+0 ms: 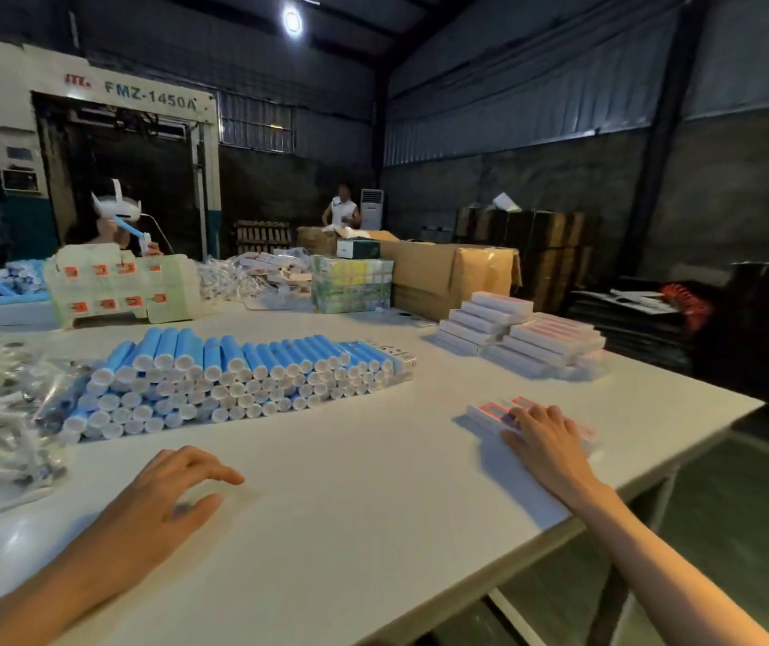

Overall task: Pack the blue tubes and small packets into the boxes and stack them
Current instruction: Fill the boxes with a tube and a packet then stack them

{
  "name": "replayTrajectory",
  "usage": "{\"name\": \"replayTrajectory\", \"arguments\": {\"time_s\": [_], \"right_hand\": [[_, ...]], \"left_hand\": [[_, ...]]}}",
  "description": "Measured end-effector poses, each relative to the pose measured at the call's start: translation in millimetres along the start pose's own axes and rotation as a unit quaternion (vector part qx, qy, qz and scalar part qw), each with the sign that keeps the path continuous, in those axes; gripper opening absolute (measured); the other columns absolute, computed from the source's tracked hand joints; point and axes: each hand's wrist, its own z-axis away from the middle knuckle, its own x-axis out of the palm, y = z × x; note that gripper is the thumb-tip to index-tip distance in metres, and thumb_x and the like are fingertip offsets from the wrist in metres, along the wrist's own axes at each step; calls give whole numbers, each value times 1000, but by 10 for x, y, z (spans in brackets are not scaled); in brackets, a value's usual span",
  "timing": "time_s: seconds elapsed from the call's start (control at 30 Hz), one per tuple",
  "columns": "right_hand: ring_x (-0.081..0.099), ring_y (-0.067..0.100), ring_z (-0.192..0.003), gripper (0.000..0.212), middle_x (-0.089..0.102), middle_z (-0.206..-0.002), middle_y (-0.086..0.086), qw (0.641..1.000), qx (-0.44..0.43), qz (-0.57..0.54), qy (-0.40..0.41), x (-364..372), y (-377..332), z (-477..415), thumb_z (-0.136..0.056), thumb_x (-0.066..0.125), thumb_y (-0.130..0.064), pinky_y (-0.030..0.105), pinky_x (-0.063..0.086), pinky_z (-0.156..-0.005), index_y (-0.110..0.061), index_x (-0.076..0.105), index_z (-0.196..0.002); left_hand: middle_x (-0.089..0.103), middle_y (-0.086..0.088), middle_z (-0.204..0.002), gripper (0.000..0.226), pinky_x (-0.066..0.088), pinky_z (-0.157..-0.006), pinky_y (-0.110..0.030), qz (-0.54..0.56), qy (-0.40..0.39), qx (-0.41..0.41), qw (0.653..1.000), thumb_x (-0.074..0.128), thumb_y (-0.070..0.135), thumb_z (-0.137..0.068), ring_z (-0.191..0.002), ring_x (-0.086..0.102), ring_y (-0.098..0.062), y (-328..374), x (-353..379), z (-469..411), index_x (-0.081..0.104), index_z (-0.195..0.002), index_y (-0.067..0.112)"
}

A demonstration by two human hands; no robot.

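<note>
My right hand (546, 440) lies flat-fingered on the boxes (490, 412) near the counter (373, 529) edge, so I'd square them, then send my left hand (163, 496) (loosely curled, holding nothing) to the blue tubes (243, 370) piled mid-counter, lifting one by its middle.

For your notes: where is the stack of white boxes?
Head view: the stack of white boxes sits far right on the table, beyond the right hand.

Blue tubes (243, 366) with white caps; white table (350, 505).
</note>
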Motion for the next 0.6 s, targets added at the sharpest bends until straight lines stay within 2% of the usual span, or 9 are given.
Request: {"name": "replayTrajectory", "arguments": {"time_s": [0.1,0.2,0.33,0.47,0.6], "right_hand": [[44,27,-126,39,48,-140,3,997,5,71,-5,-30,148,-40,-105,48,-45,40,37,-100,-26,56,-139],[43,28,-134,39,48,-147,4,996,23,90,5,-45,145,-29,-106,47,-44,42,35,-109,-26,57,-138],[55,23,-118,36,58,-134,1,999,25,43,12,-77,149,44,-106,43,-43,37,45,-96,-24,57,-134],[55,21,-120,36,57,-137,1,999,28,27,20,-118,154,120,-106,46,-40,38,46,-100,-22,56,-134],[53,23,-126,37,54,-141,3,998,40,48,3,-184,89,165,-106,45,-37,40,43,-106,-19,52,-138]], "left_hand": [[54,28,-130,38,33,-98,-4,-4,-15,-2,1000,70,26,-100,-127,47,4,-67,33,-7,68,-118,59],[56,23,-131,38,33,-96,-2,-12,-17,-9,1000,72,28,-99,-128,47,3,-119,48,-5,68,-118,60],[58,22,-129,29,38,-98,-10,-10,-16,-10,1000,66,40,-96,-127,49,3,-111,13,15,69,-117,58],[57,24,-127,37,34,-95,-3,-8,-14,-6,1000,72,25,-99,-124,50,4,-98,18,12,69,-113,59],[57,24,-126,41,36,-98,-6,-15,-36,-10,999,71,19,-102,-126,50,-3,-94,14,11,68,-118,56]]}}
